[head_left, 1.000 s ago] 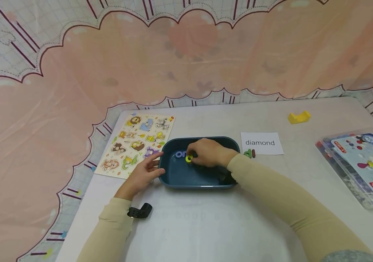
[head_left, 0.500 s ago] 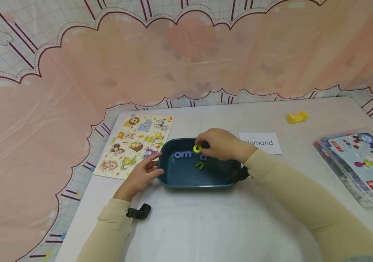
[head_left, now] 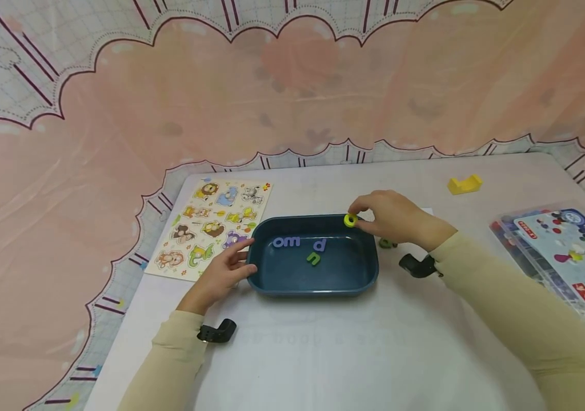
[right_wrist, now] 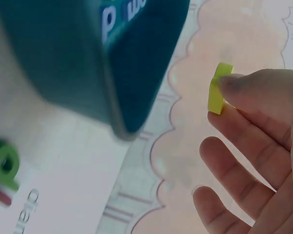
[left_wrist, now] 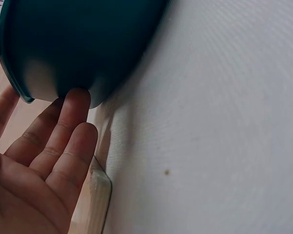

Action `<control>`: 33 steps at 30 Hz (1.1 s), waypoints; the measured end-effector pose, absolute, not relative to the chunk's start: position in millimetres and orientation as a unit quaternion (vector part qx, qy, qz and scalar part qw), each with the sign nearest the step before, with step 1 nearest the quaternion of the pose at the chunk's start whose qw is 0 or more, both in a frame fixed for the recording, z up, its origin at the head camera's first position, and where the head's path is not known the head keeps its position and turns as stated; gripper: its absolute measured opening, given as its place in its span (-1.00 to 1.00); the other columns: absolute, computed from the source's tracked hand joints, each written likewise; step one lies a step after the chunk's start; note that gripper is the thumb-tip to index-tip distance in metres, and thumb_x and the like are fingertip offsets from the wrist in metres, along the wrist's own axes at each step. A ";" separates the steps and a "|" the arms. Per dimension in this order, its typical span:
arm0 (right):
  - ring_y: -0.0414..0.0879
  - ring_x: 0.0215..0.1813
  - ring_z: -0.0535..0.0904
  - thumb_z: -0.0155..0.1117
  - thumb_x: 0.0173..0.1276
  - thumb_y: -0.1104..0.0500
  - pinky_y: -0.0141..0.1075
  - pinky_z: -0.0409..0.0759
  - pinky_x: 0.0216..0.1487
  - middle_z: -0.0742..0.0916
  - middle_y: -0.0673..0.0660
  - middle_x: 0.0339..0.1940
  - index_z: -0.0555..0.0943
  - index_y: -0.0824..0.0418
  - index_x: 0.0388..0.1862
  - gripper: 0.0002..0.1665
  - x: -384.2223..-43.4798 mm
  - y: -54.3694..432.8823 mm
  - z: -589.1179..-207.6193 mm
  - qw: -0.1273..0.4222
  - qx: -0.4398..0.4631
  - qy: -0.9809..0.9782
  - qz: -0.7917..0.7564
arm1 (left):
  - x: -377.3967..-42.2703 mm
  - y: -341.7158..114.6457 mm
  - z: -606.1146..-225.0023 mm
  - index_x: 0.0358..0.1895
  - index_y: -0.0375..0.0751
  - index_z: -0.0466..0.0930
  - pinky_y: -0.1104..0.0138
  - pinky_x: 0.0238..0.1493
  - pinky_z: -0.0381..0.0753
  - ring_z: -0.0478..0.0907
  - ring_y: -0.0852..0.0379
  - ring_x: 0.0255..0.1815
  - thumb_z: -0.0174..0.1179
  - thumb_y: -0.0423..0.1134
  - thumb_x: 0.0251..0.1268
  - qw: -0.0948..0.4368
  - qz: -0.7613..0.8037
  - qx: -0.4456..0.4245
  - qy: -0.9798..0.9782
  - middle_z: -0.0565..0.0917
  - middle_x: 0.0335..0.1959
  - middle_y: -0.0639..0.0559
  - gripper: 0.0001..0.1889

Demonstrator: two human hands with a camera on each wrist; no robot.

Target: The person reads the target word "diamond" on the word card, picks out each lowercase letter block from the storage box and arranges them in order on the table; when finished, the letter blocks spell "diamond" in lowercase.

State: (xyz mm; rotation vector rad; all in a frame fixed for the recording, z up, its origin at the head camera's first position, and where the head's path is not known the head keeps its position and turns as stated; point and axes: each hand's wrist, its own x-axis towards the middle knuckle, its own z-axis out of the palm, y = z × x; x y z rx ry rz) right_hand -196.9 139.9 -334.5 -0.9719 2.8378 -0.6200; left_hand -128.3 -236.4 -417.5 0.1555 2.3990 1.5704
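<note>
My right hand (head_left: 397, 218) pinches a small yellow letter (right_wrist: 216, 95) between thumb and index finger, just over the right part of the blue tray's far rim. The other fingers are spread apart in the right wrist view. Inside the blue tray (head_left: 344, 274) lie a purple o (head_left: 277, 242), m (head_left: 292, 241) and d (head_left: 320, 245), with a green n (head_left: 313, 259) nearer me. My left hand (head_left: 220, 278) rests against the tray's left end; its fairly straight fingers (left_wrist: 73, 109) touch the outer wall. Right of the tray lies a green letter (right_wrist: 4, 163) beside a red piece (right_wrist: 0, 195).
A printed card (right_wrist: 27, 214) lies right of the tray, mostly covered by my right hand in the head view. An animal sticker sheet (head_left: 195, 228) is at left. A yellow holder (head_left: 465, 184) stands at the back right, with a clear plastic case (head_left: 560, 257) nearer.
My right hand has lifted the yellow letter from among the others in the tray and carried it right to the far rim. The left hand stays at the tray.
</note>
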 end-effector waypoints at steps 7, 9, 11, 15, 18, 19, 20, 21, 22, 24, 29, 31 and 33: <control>0.20 0.10 0.60 0.35 0.37 0.24 0.10 0.51 0.13 0.74 0.22 -0.02 0.68 0.27 0.04 -0.71 -199.6 170.4 -342.3 0.043 -0.287 0.934 -0.207 | -130.3 -238.2 -418.8 0.54 -0.21 0.21 0.17 0.13 0.56 0.54 -0.23 0.22 0.24 -0.32 0.42 0.136 0.545 0.062 0.825 0.48 0.29 -0.41 -0.33; 0.21 0.09 0.60 0.35 0.36 0.26 0.11 0.52 0.12 0.74 0.23 -0.03 0.68 0.28 0.03 -0.72 -199.4 178.4 -344.9 0.043 -0.280 0.937 -0.205 | -130.2 -238.3 -418.5 0.54 -0.21 0.20 0.15 0.13 0.56 0.54 -0.23 0.22 0.24 -0.32 0.42 0.137 0.545 0.063 0.825 0.47 0.29 -0.41 -0.32; 0.22 0.08 0.60 0.34 0.35 0.26 0.12 0.52 0.11 0.74 0.24 -0.04 0.68 0.29 0.03 -0.72 -198.8 185.6 -347.3 0.043 -0.273 0.939 -0.206 | -130.3 -238.1 -418.4 0.54 -0.21 0.21 0.15 0.13 0.56 0.54 -0.23 0.21 0.25 -0.31 0.42 0.137 0.545 0.062 0.825 0.48 0.29 -0.40 -0.32; 0.24 0.07 0.60 0.34 0.36 0.26 0.13 0.53 0.10 0.73 0.28 -0.02 0.67 0.31 0.04 -0.71 -196.9 197.7 -351.0 0.048 -0.254 0.943 -0.208 | -130.8 -237.4 -418.3 0.54 -0.17 0.23 0.15 0.11 0.57 0.55 -0.21 0.20 0.26 -0.31 0.40 0.137 0.544 0.058 0.826 0.49 0.28 -0.38 -0.32; 0.25 0.07 0.60 0.33 0.36 0.25 0.14 0.54 0.10 0.73 0.30 -0.02 0.67 0.31 0.05 -0.70 -195.5 205.5 -354.1 0.053 -0.241 0.945 -0.213 | -131.0 -237.3 -418.3 0.53 -0.14 0.23 0.15 0.11 0.57 0.55 -0.20 0.20 0.26 -0.32 0.40 0.138 0.545 0.055 0.825 0.49 0.28 -0.37 -0.32; 0.25 0.07 0.60 0.34 0.36 0.25 0.14 0.54 0.10 0.73 0.30 -0.02 0.67 0.31 0.05 -0.70 -195.1 207.9 -355.4 0.055 -0.238 0.946 -0.214 | -130.9 -237.2 -418.1 0.54 -0.15 0.23 0.15 0.11 0.57 0.55 -0.20 0.20 0.26 -0.32 0.40 0.138 0.545 0.055 0.825 0.49 0.28 -0.37 -0.32; 0.25 0.07 0.60 0.34 0.36 0.25 0.14 0.54 0.10 0.73 0.31 -0.02 0.67 0.31 0.05 -0.70 -194.5 210.2 -356.9 0.057 -0.233 0.946 -0.216 | -130.8 -237.3 -418.1 0.54 -0.15 0.23 0.16 0.11 0.57 0.55 -0.20 0.20 0.26 -0.33 0.40 0.138 0.544 0.056 0.825 0.49 0.29 -0.37 -0.32; 0.25 0.07 0.60 0.34 0.37 0.24 0.14 0.54 0.10 0.72 0.30 -0.02 0.67 0.30 0.05 -0.70 -193.9 212.4 -358.4 0.060 -0.228 0.947 -0.217 | -130.6 -237.2 -417.9 0.54 -0.16 0.23 0.16 0.11 0.57 0.55 -0.21 0.20 0.26 -0.33 0.40 0.138 0.545 0.056 0.825 0.49 0.28 -0.37 -0.32; 0.24 0.07 0.60 0.34 0.37 0.24 0.14 0.54 0.10 0.72 0.30 -0.02 0.66 0.30 0.05 -0.70 -193.3 214.5 -360.1 0.063 -0.224 0.948 -0.217 | -130.3 -237.2 -417.8 0.54 -0.16 0.23 0.16 0.11 0.57 0.55 -0.21 0.20 0.26 -0.33 0.40 0.138 0.545 0.056 0.825 0.49 0.28 -0.37 -0.32; 0.23 0.06 0.60 0.34 0.38 0.22 0.15 0.54 0.10 0.72 0.30 -0.01 0.66 0.31 0.06 -0.69 -191.9 218.3 -363.8 0.069 -0.216 0.950 -0.216 | -130.1 -237.4 -417.9 0.54 -0.19 0.22 0.17 0.11 0.57 0.55 -0.22 0.20 0.25 -0.33 0.41 0.137 0.544 0.060 0.826 0.49 0.28 -0.39 -0.32; 0.25 0.07 0.60 0.34 0.38 0.23 0.18 0.50 0.14 0.73 0.31 -0.02 0.66 0.33 0.06 -0.68 -189.4 227.0 -374.4 0.077 -0.210 0.951 -0.211 | -129.8 -237.6 -419.3 0.53 -0.21 0.22 0.18 0.11 0.58 0.54 -0.22 0.21 0.24 -0.33 0.42 0.135 0.541 0.059 0.828 0.48 0.28 -0.41 -0.33; 0.26 0.08 0.60 0.33 0.38 0.24 0.20 0.47 0.15 0.73 0.31 -0.02 0.66 0.33 0.06 -0.69 -188.6 229.6 -378.8 0.080 -0.209 0.951 -0.212 | -129.6 -237.4 -419.4 0.53 -0.21 0.22 0.18 0.10 0.58 0.54 -0.22 0.21 0.24 -0.33 0.41 0.134 0.541 0.056 0.829 0.48 0.28 -0.40 -0.33; 0.27 0.07 0.60 0.33 0.37 0.24 0.21 0.47 0.15 0.73 0.31 -0.03 0.67 0.32 0.05 -0.70 -188.1 231.4 -382.7 0.083 -0.206 0.952 -0.211 | -129.2 -236.9 -418.9 0.53 -0.19 0.23 0.18 0.10 0.58 0.54 -0.22 0.21 0.24 -0.34 0.41 0.135 0.542 0.053 0.828 0.49 0.28 -0.39 -0.33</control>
